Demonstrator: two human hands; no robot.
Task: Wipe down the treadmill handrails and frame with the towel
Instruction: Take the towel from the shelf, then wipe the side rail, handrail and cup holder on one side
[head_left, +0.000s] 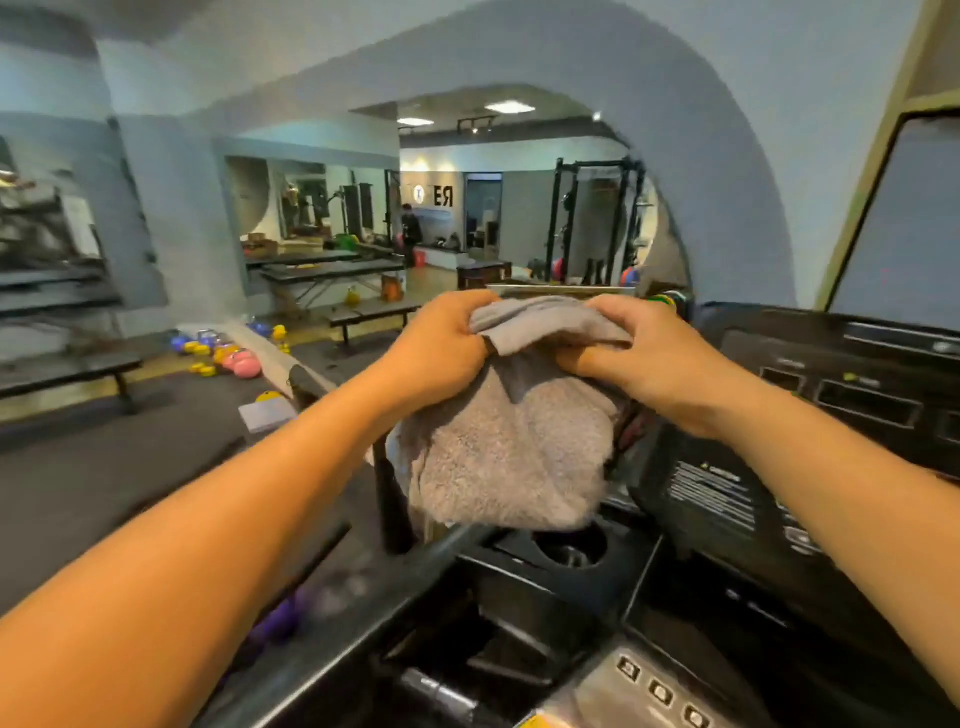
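Head view: left hand (447, 338) and right hand (639, 358), fingers clamped on a bunched grey towel (511, 441), hold it above the treadmill console (727, 493); wiping apparently not yet under way.

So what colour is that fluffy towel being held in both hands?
Grey, a plain fluffy grey terry towel with no pattern, seen clearly in the head view.

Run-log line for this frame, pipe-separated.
left hand: grips towel | right hand: grips towel | towel: bunched, hanging above cup holder | wiping contact: cannot tell
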